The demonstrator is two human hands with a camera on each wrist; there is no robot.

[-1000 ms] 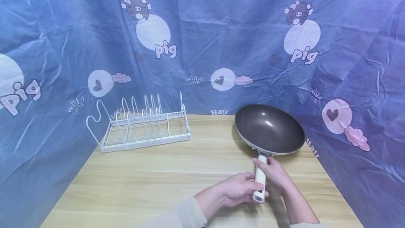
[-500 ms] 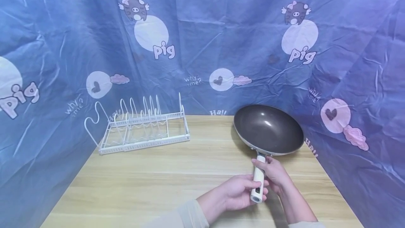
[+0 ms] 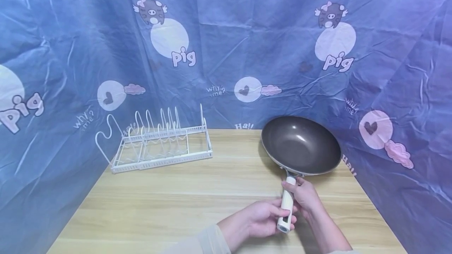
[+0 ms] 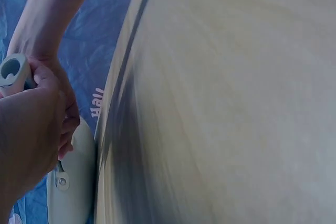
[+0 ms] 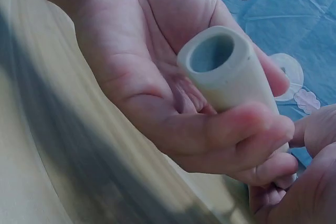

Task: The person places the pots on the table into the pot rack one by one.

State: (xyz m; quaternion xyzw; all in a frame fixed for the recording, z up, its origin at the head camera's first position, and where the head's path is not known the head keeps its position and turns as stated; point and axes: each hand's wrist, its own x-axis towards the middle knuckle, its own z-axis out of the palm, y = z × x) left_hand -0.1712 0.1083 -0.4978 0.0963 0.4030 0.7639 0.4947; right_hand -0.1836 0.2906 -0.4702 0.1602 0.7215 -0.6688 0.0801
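A wok-shaped frying pan (image 3: 301, 144) with a dark inside and a pale outside is at the right of the head view, its bowl facing up. Its cream handle (image 3: 287, 201) points toward me. My left hand (image 3: 263, 218) grips the handle near its end, thumb on top and fingers beneath. Closer to the bowl, my right hand (image 3: 307, 195) holds the same handle, thumb across it. The right wrist view shows the handle's hollow end (image 5: 215, 56) within the left hand's curled fingers. In the left wrist view, the pan's pale outside (image 4: 73, 192) appears beside the table surface.
A white wire rack (image 3: 162, 160) with several upright loops stands at the left on the wooden table (image 3: 176, 207). Blue printed cloth (image 3: 219, 50) hangs behind and along both sides.
The handle's near end has shifted slightly left and toward me, with both hands following it. Both hands keep their hold. The rack stays in place.
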